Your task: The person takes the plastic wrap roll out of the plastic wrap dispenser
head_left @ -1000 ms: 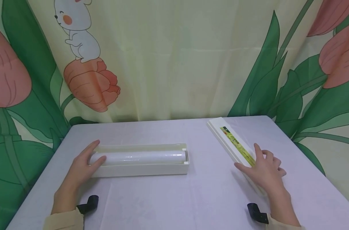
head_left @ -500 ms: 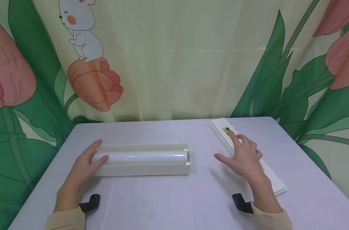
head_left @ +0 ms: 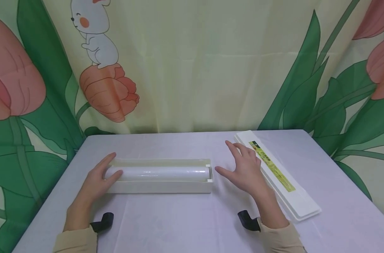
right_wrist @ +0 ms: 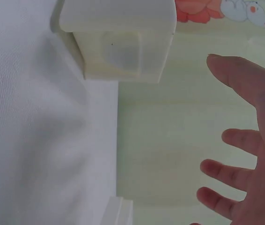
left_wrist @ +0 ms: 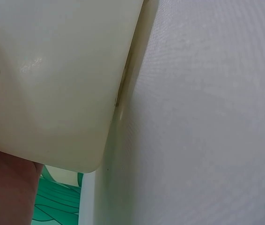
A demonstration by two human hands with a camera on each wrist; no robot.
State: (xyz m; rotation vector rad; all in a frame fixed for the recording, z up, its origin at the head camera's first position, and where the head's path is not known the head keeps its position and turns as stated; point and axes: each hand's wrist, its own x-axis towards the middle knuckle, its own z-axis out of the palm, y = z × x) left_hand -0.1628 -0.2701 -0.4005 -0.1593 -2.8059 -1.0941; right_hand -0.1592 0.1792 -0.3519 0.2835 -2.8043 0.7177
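A long white plastic-wrap dispenser (head_left: 166, 187) lies on the table with its top off, and a roll of clear plastic wrap (head_left: 166, 173) sits inside. My left hand (head_left: 95, 181) grips the dispenser's left end, thumb over the front and fingers at the back. In the left wrist view the front wall (left_wrist: 53, 93) fills the left half. Just beyond the dispenser's right end, my right hand (head_left: 244, 172) is spread in the air and holds nothing. The right wrist view has the dispenser's end wall (right_wrist: 123, 56) facing the spread fingers (right_wrist: 226, 176).
At the right, the dispenser's white lid (head_left: 302, 203) with a yellow-green label lies slantwise on the table, partly behind the right forearm. A white cloth covers the table (head_left: 170, 221). Behind its far edge hangs a curtain (head_left: 192, 88) printed with tulips and a rabbit.
My right hand has moved left from over the lid to the dispenser's right end, uncovering the label. My left hand stays on the dispenser's left end. The head view has shifted slightly.
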